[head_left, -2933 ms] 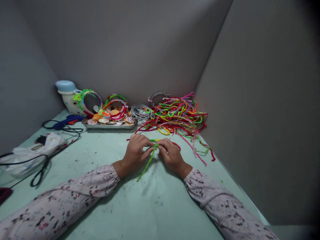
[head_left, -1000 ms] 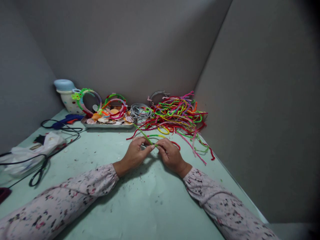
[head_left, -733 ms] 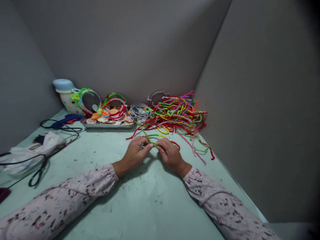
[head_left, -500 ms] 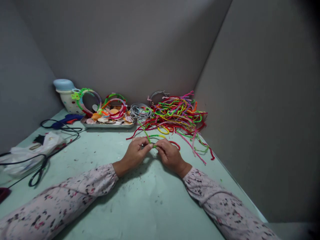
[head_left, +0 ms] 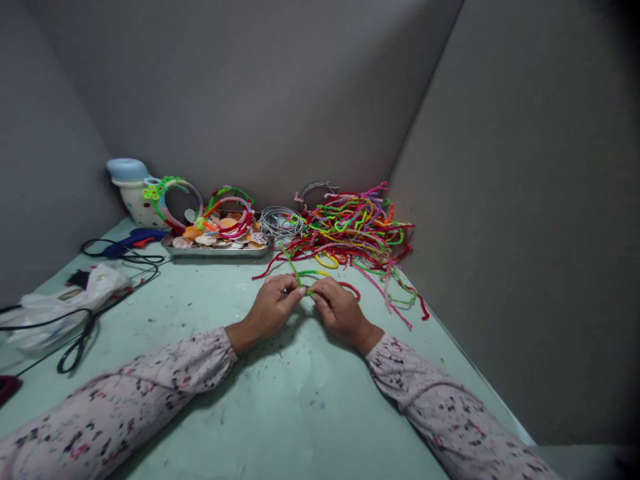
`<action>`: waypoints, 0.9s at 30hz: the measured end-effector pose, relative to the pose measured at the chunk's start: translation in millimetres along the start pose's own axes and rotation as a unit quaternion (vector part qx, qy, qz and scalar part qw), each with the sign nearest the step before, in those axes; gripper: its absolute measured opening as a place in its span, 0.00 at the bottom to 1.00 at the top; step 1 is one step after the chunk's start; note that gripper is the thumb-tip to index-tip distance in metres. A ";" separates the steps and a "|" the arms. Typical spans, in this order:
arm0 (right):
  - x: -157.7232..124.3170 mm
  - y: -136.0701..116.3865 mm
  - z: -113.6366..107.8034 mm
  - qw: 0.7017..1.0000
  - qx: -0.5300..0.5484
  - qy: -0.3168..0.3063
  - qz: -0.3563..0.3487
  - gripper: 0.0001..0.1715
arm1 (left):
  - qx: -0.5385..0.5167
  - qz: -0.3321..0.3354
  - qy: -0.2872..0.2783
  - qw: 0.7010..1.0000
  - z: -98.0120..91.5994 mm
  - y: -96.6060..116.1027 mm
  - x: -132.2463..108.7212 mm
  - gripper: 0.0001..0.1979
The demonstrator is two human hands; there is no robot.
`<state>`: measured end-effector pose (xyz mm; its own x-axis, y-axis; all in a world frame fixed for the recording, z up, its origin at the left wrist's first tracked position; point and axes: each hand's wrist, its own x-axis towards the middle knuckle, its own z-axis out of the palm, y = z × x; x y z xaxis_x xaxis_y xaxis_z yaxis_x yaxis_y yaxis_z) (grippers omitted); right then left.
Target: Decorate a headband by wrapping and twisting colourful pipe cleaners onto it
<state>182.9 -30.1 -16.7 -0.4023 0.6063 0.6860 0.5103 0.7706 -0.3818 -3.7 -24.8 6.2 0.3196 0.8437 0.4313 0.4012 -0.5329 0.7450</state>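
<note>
1. Green pipe cleaner (head_left: 291, 264): between the two hands, above the middle of the counter (head_left: 310, 413), its free end slanting up and away to the left.
2. Left hand (head_left: 270, 303): thumb and fingers pinched together on the pipe cleaner.
3. Right hand (head_left: 340, 307): fingertips closed on its green twist, just beside the left thumb.
4. Hoop (head_left: 313, 273), green, yellow and red: curves behind the fingertips and shows again beyond the right hand; how much of it the fingers hold, I cannot tell.
5. Pile (head_left: 355, 223) of many-coloured pipe cleaners: behind the right hand, with a yellow loop (head_left: 327, 261) at its near edge.
6. Wire coil (head_left: 283, 222): between the pile and the metal tray (head_left: 215, 253).
7. Shells (head_left: 227, 223): in the tray, with colourful headbands (head_left: 197, 190) propped there.
8. Cup (head_left: 140, 200), blue-topped: behind the headbands, on the left.
9. Plastic bag (head_left: 45, 317): near the left edge, a black cord (head_left: 93, 323) across it.
</note>
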 end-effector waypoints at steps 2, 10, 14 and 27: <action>0.1 -0.5 -0.1 1.000 0.002 -0.002 0.003 0.08 | 0.003 0.000 -0.001 1.000 0.3 -0.1 0.0 0.13; -0.8 -0.5 -0.3 1.000 -0.007 -0.008 -0.007 0.08 | 0.026 0.006 -0.012 1.000 0.3 -3.6 0.2 0.14; -1.6 -0.2 -0.5 1.000 -0.012 -0.007 -0.015 0.08 | 0.038 0.010 -0.013 0.999 0.6 -4.6 0.0 0.14; -1.0 -1.5 -0.9 1.000 -0.011 0.001 -0.015 0.08 | 0.033 0.009 -0.008 0.999 -0.9 -1.1 0.3 0.14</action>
<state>183.2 -32.1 -16.3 -0.4169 0.5820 0.6981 0.5139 0.7845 -0.3472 -4.8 -23.8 5.9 0.3413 0.8327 0.4361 0.4504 -0.5521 0.7016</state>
